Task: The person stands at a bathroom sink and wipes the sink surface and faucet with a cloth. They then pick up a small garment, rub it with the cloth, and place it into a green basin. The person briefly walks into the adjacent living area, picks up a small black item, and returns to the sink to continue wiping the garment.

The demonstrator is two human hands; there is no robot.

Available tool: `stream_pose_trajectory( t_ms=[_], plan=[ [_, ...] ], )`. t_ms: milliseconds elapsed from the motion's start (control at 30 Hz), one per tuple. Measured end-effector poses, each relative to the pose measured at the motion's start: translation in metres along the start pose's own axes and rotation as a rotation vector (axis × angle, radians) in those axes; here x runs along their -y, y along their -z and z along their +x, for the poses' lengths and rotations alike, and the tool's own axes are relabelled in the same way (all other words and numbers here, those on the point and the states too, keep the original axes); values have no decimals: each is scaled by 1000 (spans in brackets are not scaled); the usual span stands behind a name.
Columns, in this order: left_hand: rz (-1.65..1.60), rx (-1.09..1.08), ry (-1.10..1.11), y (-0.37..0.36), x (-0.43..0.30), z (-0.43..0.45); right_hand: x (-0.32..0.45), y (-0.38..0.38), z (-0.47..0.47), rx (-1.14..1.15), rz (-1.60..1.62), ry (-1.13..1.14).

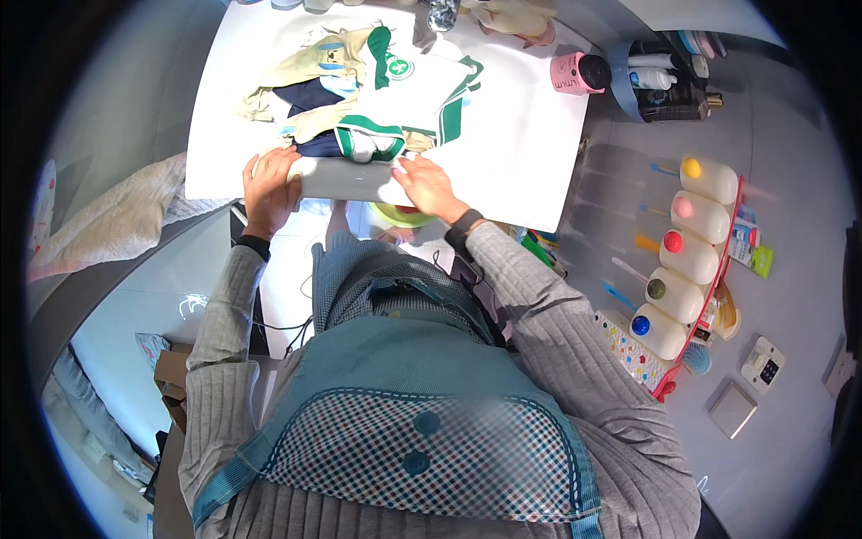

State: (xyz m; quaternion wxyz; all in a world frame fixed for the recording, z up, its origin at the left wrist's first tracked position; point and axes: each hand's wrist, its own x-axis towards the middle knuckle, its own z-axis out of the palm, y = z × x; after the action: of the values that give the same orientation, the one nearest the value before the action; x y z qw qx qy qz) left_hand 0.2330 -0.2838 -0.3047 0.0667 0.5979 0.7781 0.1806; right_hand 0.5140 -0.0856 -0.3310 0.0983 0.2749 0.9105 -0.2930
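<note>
My left hand rests palm down at the front edge of a white tabletop, its fingers slightly spread beside the clothes. At the same edge my right hand lies with its fingertips close to a rolled green-and-white cuff or collar. Neither hand visibly holds anything. A shaded grey strip of the table runs between them. Ahead lies a loose pile: a white garment with green trim and a round emblem, a cream garment with a dog-face patch, and a navy garment.
A pink bottle with a black lid stands at the table's right rim. A patterned cylinder is at the back. The right wall carries a toothbrush-cup rack and a toiletry caddy. Beige cloth hangs left; a green basin sits below.
</note>
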Motion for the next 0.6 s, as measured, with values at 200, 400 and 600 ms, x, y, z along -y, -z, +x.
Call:
stream_pose_trajectory(
  t_ms=[200, 400, 600],
  plan=[
    [12, -8, 7, -2, -1, 1, 89, -11, 1, -305, 118, 291],
    [47, 31, 23, -6, 1, 0, 47, 2, -70, -138, -5, 219],
    [92, 14, 3, -9, 2, 0, -18, 35, -141, -114, -91, 48]
  ],
)
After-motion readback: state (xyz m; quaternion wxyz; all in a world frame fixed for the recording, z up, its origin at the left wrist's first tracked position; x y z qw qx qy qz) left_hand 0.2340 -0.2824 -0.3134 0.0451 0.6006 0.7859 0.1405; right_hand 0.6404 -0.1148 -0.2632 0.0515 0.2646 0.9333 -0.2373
